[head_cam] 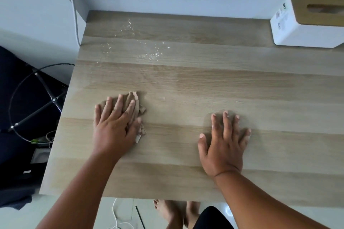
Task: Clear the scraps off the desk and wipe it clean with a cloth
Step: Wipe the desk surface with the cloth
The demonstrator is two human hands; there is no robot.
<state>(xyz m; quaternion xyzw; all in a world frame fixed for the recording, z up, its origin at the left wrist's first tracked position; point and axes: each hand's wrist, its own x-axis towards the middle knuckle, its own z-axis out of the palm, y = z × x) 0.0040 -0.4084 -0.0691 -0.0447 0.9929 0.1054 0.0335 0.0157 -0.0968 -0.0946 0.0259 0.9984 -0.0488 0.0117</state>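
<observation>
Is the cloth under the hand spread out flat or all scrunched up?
Scrunched up. The cloth bunches in folds under the left hand, which presses it flat-fingered onto the desk.

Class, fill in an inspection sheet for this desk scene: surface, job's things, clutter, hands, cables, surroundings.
Surface: wooden desk, pale crumbs scattered toward its far left.
Job's things: tan cloth flat under the left hand.
Clutter: white tissue box with wooden lid, far right corner.
Hands: left hand presses the cloth, fingers straight; right hand rests flat on bare wood.
Cables: white cable down the wall; another on the floor.
Surroundings: dark chair at left.
</observation>
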